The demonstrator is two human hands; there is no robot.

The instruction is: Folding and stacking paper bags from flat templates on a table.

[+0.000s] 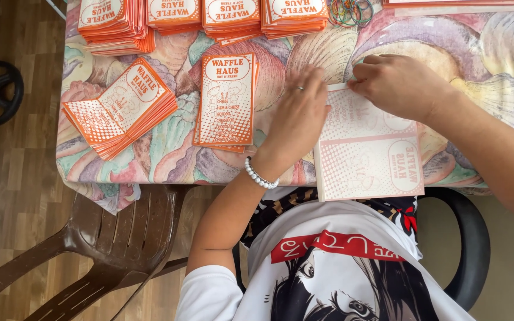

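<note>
A pale printed paper sheet point(369, 157) lies on the table's near edge, overhanging it. Both hands press its far edge: left hand point(298, 113) flat, right hand point(397, 83) pinching. Orange bag stacks point(226, 100) sit left of it. Uneven pressure could likely skew the fold or slide the sheet off.

Left hand point(297, 113), centre of frame: thin ring point(300, 88) on one finger. Bracelet point(259, 176) of small round white beads around the left wrist. Right hand point(401, 84), upper right of centre: bare, no ring or band visible. Both forearms uncovered. White short-sleeved shirt point(328, 273) at bottom centre; sleeve hem visible at lower left of the torso. Shirt front carries a red band with white lettering above a black-and-white drawn graphic with dark hair.
</note>
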